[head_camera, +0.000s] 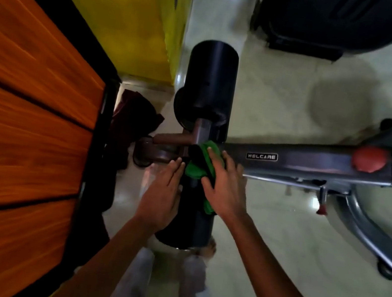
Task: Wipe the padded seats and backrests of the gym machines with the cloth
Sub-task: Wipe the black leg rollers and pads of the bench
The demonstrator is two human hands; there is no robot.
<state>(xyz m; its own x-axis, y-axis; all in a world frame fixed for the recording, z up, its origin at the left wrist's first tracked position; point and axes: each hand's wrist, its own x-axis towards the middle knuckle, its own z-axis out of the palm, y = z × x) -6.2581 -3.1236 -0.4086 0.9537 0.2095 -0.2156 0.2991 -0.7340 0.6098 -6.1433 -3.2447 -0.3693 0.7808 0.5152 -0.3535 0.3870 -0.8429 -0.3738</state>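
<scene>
Green cloth (202,164) under R hand (224,187) fingers.

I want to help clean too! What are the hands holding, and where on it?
The right hand presses the green cloth onto the black roller pad, covering its right part. The left hand rests flat on the pad, holding nothing.

Bare forearms, sleeveless; pale trousers (137,282), bare feet.

At frame centre, the right hand (224,187) presses a green cloth (200,164) onto a black roller pad (193,216); the left hand (162,192) rests flat beside it.
</scene>
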